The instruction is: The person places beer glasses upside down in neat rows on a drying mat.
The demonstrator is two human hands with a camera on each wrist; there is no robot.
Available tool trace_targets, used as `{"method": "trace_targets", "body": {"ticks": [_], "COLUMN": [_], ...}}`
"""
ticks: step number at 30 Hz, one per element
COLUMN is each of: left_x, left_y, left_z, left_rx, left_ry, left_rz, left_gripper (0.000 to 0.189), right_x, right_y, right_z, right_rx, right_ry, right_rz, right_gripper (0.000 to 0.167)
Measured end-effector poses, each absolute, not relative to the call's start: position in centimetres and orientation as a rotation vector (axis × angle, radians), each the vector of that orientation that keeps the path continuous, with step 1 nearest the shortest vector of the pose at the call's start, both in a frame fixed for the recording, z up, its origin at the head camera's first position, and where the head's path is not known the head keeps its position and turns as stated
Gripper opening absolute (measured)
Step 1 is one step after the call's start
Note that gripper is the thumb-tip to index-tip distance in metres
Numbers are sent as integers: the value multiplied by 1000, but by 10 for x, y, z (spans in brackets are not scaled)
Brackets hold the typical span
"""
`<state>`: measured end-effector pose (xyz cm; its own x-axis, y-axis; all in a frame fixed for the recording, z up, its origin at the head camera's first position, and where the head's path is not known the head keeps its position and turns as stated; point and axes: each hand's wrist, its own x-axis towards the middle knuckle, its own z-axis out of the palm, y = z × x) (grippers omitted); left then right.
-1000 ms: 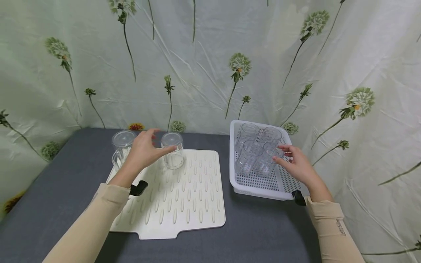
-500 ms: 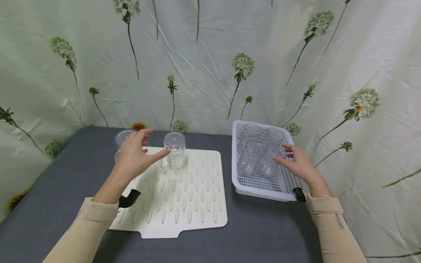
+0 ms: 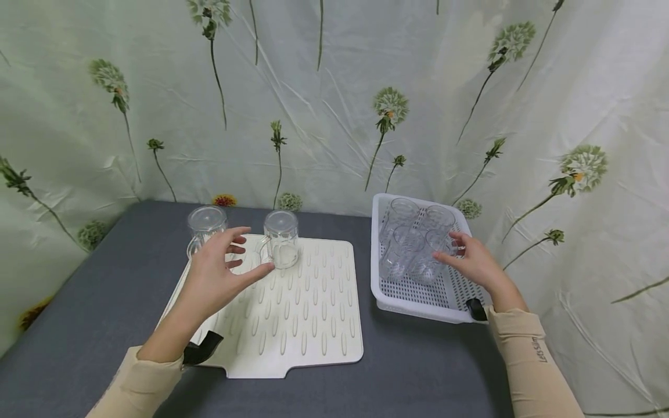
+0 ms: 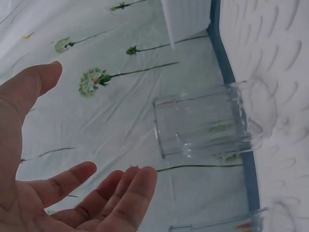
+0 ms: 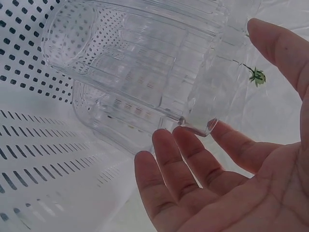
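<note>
From here I see a dark grey bench [image 3: 99, 307] pushed up to a pale, wrinkled curtain [image 3: 324, 151] printed with green flowers, which wraps round its back and sides. A cream mat [image 3: 313, 325] with raised ribs lies left of centre; a white slotted basket [image 3: 418, 307] sits to its right, well apart.

The left hand [image 3: 219, 270], above the mat, has thumb and fingers spread wide. It covers the lower part of the left mug [image 3: 206, 219], behind it at the mat's far corner; the right mug [image 3: 282, 238] stands on the mat just beyond the thumb, its handle facing left. The left wrist view cuts off one mug at the bottom edge.

In the basket the clear glasses overlap so much that their lower walls blur together. The right hand [image 3: 473, 261] is at the near right glass [image 3: 425, 270], thumb and fingers apart about its rim; I can't tell whether they touch it. Both sleeves run out of sight below.

By my count: two mugs, four glasses, one mat, one basket, two hands.
</note>
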<state>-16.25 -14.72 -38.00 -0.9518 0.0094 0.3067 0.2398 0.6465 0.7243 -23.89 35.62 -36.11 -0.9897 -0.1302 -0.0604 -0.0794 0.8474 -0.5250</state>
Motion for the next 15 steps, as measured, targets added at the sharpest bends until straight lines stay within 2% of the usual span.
{"method": "trace_targets", "body": {"ticks": [15], "left_x": [-132], "left_y": [-140], "left_z": [-423], "left_rx": [-327], "left_ry": [-2521], "left_rz": [-1438], "left_gripper": [73], "right_x": [-246], "right_y": [354], "right_z": [-361], "right_rx": [-99], "right_ry": [2901], "right_rz": [-789], "right_gripper": [95]}}
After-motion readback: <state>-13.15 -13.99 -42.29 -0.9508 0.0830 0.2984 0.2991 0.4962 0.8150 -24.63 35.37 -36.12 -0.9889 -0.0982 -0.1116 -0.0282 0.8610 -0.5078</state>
